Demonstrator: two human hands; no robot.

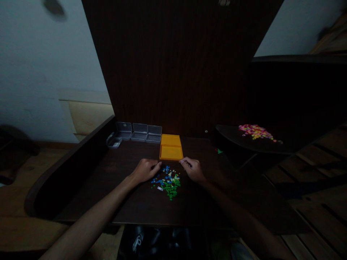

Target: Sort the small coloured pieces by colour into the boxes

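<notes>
A loose pile of small blue, white, yellow and green toy building bricks [171,183] lies on the dark table between my two hands. My left hand [146,169] rests at the pile's left, its fingers curled under and its thumb toward the bricks; anything inside it is hidden. At the upper right of the pile, my right hand [193,169] has its fingers pinched together close to the front right corner of an open yellow box [171,152]. Whether it touches the box or holds a small piece, I cannot tell. A small whitish piece [160,188] lies at the pile's lower left.
Several clear plastic boxes [139,136] with raised lids stand left of the yellow box. One smaller clear container [114,143] sits nearer the raised left edge. Colourful small pieces [256,131] lie heaped on a side shelf [260,146] at right. A dark panel [176,72] rises behind.
</notes>
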